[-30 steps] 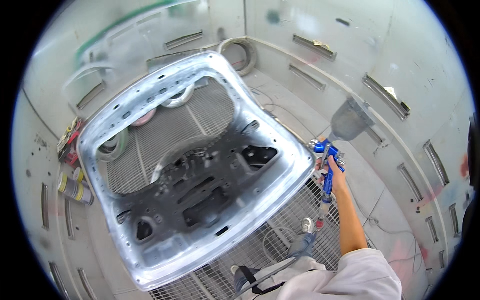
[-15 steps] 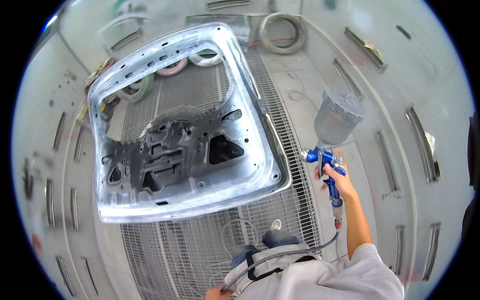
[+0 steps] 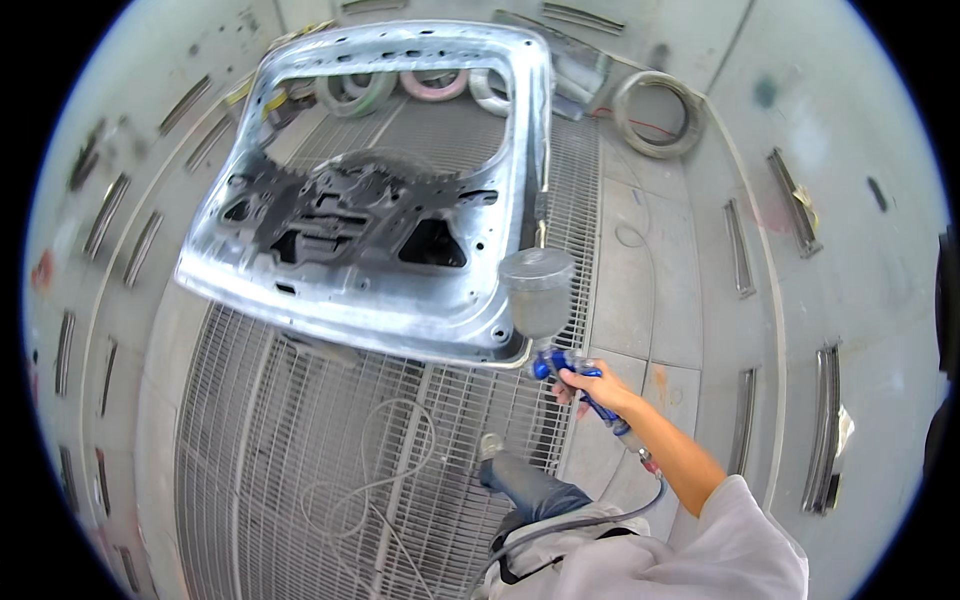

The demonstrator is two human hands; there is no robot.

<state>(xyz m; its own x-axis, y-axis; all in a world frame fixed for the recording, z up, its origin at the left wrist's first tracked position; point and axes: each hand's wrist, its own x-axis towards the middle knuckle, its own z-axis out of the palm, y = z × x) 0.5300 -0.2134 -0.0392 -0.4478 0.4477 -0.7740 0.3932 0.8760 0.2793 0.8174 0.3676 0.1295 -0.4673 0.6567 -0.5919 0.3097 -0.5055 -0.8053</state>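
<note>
- Right hand [image 3: 600, 388] is wrapped tight around the blue spray gun [image 3: 572, 372], cup up, aimed at the door panel's [image 3: 400, 190] corner at 10 o'clock.
- Left hand's out of view.
- Looks mid-spraying; next pass probably needs steady sweeps along that lower edge.

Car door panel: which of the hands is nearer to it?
Right. The right hand holds a blue spray gun just off the near right corner of the car door panel, not touching it. The left hand is out of view.

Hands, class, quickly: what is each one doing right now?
Right hand: closed around the blue spray gun.
Left hand: out of view, cannot be told.
</note>
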